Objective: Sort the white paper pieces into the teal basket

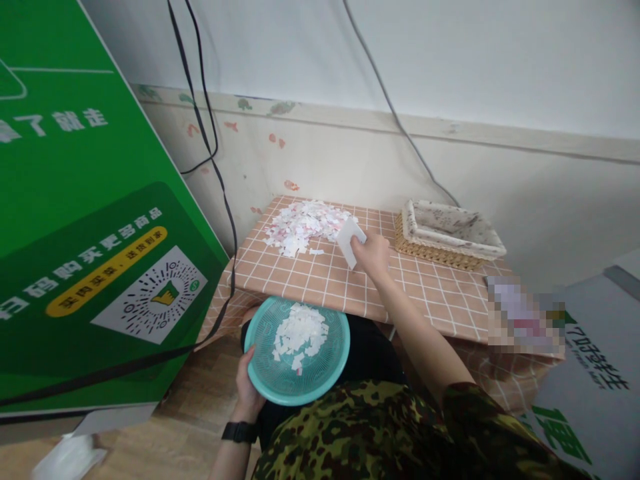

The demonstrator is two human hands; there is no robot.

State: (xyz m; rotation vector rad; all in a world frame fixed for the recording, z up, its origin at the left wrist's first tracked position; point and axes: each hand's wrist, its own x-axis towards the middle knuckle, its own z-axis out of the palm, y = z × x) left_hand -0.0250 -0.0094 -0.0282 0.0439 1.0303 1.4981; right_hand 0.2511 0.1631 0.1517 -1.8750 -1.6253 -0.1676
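My left hand [249, 387] grips the rim of a round turquoise plastic basket [324, 383], held at the table's front edge over my lap. Small white paper scraps [301, 331] lie in the middle of it. In my right hand [371, 253] is a flat white card [349, 241], pinched between thumb and fingers and tilted above the tabletop. A heap of torn paper pieces [307, 223], mostly white with some pinkish ones, is spread on the table just left of the card.
A checked brown cloth covers the table [425, 293]. A wicker basket [450, 233] with a patterned lining stands at the back right. Green cabinet [115, 167] on the left, with a dark strap [227, 207] hanging beside it. A white bag [70, 457] lies on the floor.
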